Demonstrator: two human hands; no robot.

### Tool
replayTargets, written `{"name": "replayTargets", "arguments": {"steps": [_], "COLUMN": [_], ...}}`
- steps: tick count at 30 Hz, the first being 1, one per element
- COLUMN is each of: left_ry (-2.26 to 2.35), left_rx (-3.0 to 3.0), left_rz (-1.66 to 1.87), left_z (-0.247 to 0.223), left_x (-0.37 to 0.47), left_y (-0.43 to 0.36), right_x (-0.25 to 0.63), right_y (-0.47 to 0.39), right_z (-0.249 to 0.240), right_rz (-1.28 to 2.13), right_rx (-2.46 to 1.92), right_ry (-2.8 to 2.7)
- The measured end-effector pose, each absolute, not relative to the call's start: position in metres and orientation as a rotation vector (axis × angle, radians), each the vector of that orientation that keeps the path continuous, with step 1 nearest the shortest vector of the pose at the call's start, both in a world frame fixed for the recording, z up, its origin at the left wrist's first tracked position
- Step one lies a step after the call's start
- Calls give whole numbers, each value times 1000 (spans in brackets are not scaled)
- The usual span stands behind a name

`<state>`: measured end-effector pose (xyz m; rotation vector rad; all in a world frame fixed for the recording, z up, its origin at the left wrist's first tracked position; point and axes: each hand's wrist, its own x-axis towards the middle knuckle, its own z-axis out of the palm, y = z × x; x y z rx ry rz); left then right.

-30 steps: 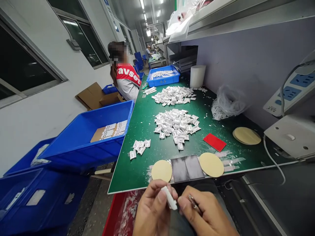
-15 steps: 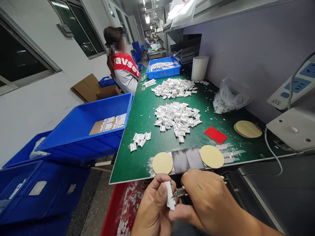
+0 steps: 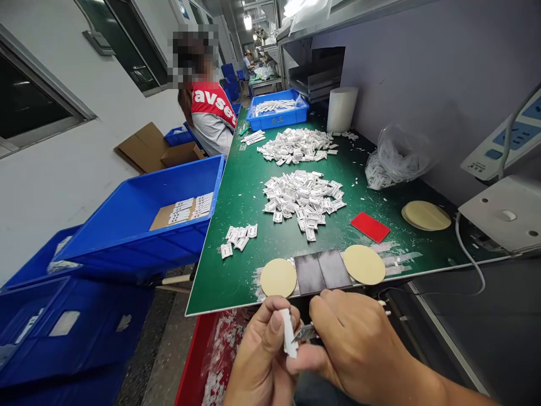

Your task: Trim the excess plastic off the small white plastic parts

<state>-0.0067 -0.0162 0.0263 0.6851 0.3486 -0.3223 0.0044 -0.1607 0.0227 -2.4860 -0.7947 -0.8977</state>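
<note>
My left hand [image 3: 260,355] pinches a small white plastic piece [image 3: 289,334] upright between thumb and fingers, in front of the table's near edge. In my right hand [image 3: 350,344] is a knife with a short metal blade [image 3: 305,332]; its handle is hidden by the fingers. The blade's tip meets the right side of the plastic piece, and my right thumb rests close to the piece's lower end. Beyond the hands, dark rectangular pads [image 3: 323,272] lie between two round cream discs, the left disc [image 3: 278,277] and the right disc [image 3: 364,264].
White plastic parts form a near heap [image 3: 302,197], a far heap [image 3: 296,145] and a small group [image 3: 239,238] on the green table [image 3: 220,282]. A red bin [image 3: 192,361] with scraps sits below. Blue crates [image 3: 139,197] stand left; a co-worker [image 3: 211,115] sits beyond.
The view has shifted slightly, and the table's things appear a little higher. Both hands keep their grips, with the blade still against the plastic piece, which has barely moved.
</note>
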Motion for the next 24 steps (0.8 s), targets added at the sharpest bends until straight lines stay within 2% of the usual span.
{"name": "replayTargets", "arguments": {"steps": [12,15,18,24], "left_ry": [250,159,-125,-343], "left_rx": [661,1150,2172,2562], "left_rz": [-305,-41,362,397], "left_z": [21,16,10,6], "left_x": [-4,26,78,151], "left_y": [-19,-6,16,40], "right_x": [-3,-5,-7,-10], "right_y": [-157,-154,-155,-172], "right_z": [12,-1,-13,-29], "right_rz": [-950,-1007,-1003,-921], "right_rx": [-2393,-2320,-2237,-2255], "right_ry": [-812,-831,-794,-715]}}
